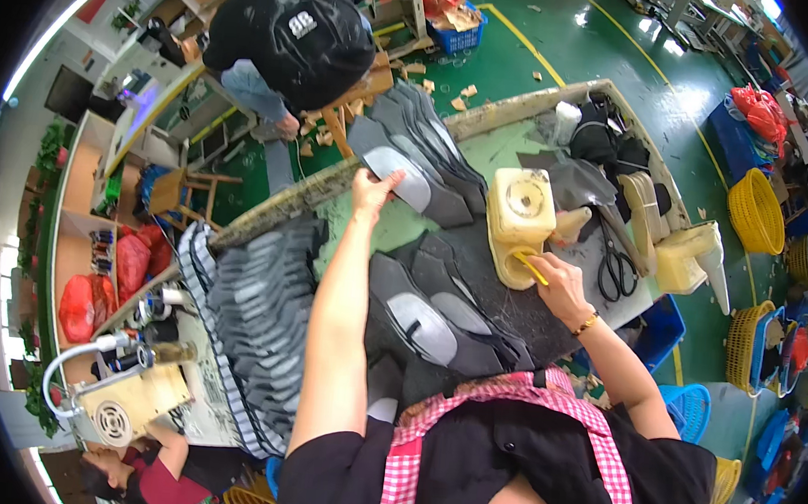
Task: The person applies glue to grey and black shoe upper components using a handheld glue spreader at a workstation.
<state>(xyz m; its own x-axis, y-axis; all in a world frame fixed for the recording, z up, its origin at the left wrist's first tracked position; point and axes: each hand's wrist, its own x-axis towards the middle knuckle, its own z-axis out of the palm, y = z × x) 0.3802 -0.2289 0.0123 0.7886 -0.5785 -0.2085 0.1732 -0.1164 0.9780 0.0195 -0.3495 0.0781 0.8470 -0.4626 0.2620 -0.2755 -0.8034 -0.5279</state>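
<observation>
My left hand (373, 194) has its thumb over the edge of a dark grey shoe upper piece (402, 179) with a lighter grey oval patch. That piece lies on a fanned stack of similar dark grey pieces. My right hand (562, 289) grips a thin yellow handle (530, 267), whose far end sits in the low opening of a cream plastic glue pot (522, 207); its tip is hidden. Between my arms, closer to my body, more grey shoe upper pieces (420, 326) lie overlapped on the dark work surface.
Black-handled scissors (617, 272) lie right of the pot, near a second cream container (687, 258). A long row of overlapped grey pieces (264, 308) fills the table's left. A co-worker (292, 38) is beyond the raised table rim, another person (164, 469) at lower left. Yellow baskets (755, 211) stand right.
</observation>
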